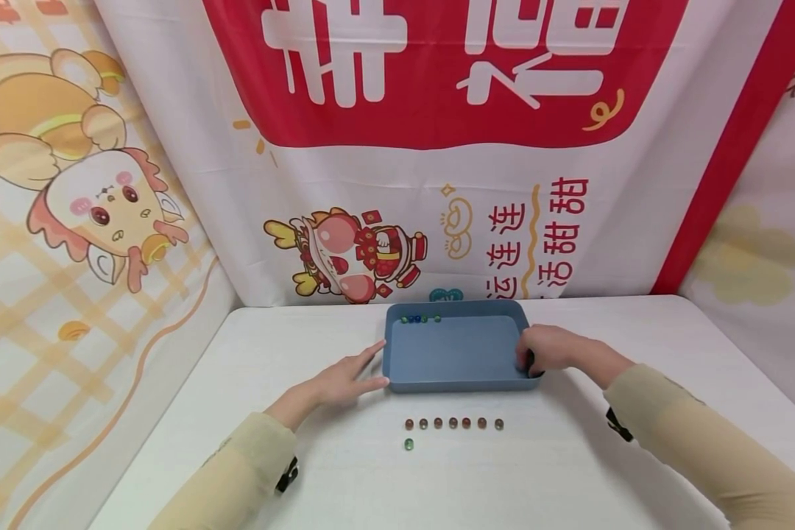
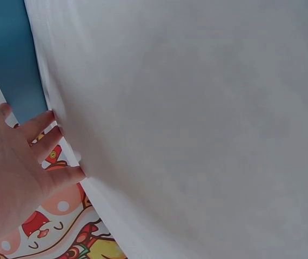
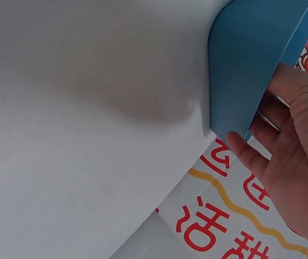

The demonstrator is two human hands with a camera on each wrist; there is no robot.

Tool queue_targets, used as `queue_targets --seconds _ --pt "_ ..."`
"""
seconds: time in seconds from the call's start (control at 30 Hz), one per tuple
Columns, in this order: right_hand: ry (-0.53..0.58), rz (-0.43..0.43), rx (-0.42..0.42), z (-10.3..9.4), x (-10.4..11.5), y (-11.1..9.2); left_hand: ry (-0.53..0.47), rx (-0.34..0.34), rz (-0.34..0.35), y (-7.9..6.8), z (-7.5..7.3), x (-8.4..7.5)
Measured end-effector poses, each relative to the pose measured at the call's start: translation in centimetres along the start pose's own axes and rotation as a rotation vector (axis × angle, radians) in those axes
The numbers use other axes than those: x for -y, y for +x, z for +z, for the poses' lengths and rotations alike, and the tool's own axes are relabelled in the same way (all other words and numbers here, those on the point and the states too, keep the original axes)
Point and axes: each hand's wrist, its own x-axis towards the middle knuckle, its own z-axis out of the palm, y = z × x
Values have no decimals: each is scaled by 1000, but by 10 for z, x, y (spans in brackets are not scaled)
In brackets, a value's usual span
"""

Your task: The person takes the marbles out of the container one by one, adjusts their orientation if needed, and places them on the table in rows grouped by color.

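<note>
Printed cloth [image 1: 424, 165] behind white table [image 1: 536, 478]. Tray [image 1: 457, 350], blue, on table near its far edge. Left hand [image 1: 343, 379]: fingers extended and spread, tips at tray's left end; grasps nothing. Right hand [image 1: 551, 347]: over tray's right end, fingers bent down inside; fingertips hidden, cannot tell whether anything is held. Row of seven marbles [image 1: 453, 423], reddish and clear, on table before tray. Five marbles [image 1: 417, 319], green and blue, along tray's far-left side. Single green marble [image 1: 408, 444] nearer than row's left end.

Tray [image 1: 457, 350] middle reachable from above; walls [image 1: 464, 386] bar sides; left hand [image 1: 341, 380], right hand [image 1: 551, 346] block ends; marbles [image 1: 453, 423] in front.
</note>
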Motion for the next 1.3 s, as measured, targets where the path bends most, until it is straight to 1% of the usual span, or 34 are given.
queue_targets --seconds 0.2,0.27,0.3,0.47,0.6,0.87,1.17,1.3 --pt "7 -6 -11 0 -2 0 -3 -2 -3 -1 0 -1" --pt "17 -14 -27 0 -3 0 -5 -2 -5 -1 0 -2" --pt "20 -30 -39 0 -4 -1 -4 -2 -6 -1 0 -2" --pt "62 -57 -100 -3 -6 -4 -7 -6 -3 1 0 -2" --pt "97 -78 -140 -9 -5 -8 -4 -7 -6 1 0 -1" --pt "168 -133 -262 -17 2 -19 9 -5 -1 2 0 0" --pt "165 -156 -341 -16 9 -24 5 -3 3 -1 -1 -3" --pt "158 -172 -379 -16 16 -27 -2 -3 8 -3 -1 -4"
